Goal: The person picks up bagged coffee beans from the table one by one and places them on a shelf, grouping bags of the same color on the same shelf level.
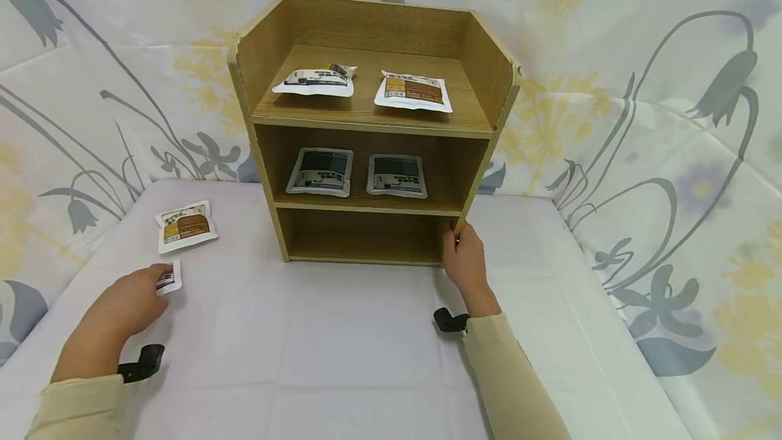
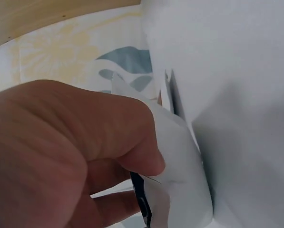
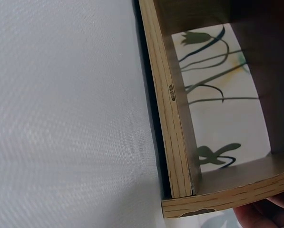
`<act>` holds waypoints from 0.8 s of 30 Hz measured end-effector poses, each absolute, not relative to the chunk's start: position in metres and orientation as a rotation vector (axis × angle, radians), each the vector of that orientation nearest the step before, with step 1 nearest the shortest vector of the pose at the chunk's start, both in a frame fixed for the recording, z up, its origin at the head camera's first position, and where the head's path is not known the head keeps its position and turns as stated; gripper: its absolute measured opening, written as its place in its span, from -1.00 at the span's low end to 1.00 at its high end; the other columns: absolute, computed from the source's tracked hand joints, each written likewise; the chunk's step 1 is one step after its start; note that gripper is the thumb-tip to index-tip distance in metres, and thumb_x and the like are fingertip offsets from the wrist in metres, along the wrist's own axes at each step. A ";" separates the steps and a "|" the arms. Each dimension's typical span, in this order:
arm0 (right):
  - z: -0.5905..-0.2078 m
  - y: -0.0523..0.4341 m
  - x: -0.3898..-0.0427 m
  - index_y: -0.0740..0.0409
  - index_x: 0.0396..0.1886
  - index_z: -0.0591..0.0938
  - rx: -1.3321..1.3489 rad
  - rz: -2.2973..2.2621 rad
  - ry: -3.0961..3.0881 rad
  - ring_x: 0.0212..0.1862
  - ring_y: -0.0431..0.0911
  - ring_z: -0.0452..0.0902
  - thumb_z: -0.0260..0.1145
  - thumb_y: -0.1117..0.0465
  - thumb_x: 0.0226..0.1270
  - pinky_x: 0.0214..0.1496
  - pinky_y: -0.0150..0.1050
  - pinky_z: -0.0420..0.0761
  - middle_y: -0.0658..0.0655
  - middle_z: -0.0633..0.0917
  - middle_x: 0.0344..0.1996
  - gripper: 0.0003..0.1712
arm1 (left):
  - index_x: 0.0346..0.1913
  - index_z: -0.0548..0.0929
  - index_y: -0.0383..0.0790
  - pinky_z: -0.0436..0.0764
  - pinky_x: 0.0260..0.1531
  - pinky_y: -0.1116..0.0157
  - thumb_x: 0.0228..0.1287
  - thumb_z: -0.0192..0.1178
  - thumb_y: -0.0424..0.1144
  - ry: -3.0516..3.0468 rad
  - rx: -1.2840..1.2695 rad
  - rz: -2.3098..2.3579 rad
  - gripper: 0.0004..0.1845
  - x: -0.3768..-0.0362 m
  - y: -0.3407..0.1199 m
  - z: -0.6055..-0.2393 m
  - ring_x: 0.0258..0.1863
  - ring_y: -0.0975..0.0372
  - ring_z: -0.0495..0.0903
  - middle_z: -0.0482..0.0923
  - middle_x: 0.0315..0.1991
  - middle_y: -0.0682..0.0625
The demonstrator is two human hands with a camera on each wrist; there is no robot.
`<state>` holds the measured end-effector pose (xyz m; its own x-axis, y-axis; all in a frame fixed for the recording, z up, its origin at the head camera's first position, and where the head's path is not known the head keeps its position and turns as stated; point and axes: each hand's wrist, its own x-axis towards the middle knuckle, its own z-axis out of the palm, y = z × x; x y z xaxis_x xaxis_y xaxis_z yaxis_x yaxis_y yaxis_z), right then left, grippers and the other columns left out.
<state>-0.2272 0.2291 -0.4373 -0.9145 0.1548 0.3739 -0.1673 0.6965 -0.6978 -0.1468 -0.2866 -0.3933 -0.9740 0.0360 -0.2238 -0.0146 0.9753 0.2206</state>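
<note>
Left hand (image 1: 131,301): fingers curled on a small packet (image 1: 169,278) lying on the white surface (image 1: 342,352), near its left edge. Second packet (image 1: 186,225): just behind, flat. Shelf (image 1: 373,129): centre, four packets on its upper two tiers. Right hand (image 1: 466,255): grips the shelf's lower right front edge.

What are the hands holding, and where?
The left hand pinches a small packet by its near edge. The right hand grips the shelf's lower right front edge.
</note>
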 end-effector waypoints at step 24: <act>-0.435 0.228 -0.227 0.27 -0.11 0.55 0.003 1.100 -2.514 -0.26 0.08 0.57 -0.06 0.01 0.54 -0.28 -0.04 0.60 0.25 0.61 -0.27 -0.58 | 0.11 0.50 -0.55 0.53 -0.41 -0.01 0.25 0.07 -0.38 3.093 0.102 0.342 -0.60 -0.140 -0.268 -0.371 -0.36 -0.12 0.54 0.54 -0.07 -0.53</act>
<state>-0.2267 0.2283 -0.4350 -0.9220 0.1533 0.3556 -0.1571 0.6913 -0.7053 -0.1396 -0.2684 -0.3712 -0.9975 0.0682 -0.0208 0.0620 0.9737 0.2192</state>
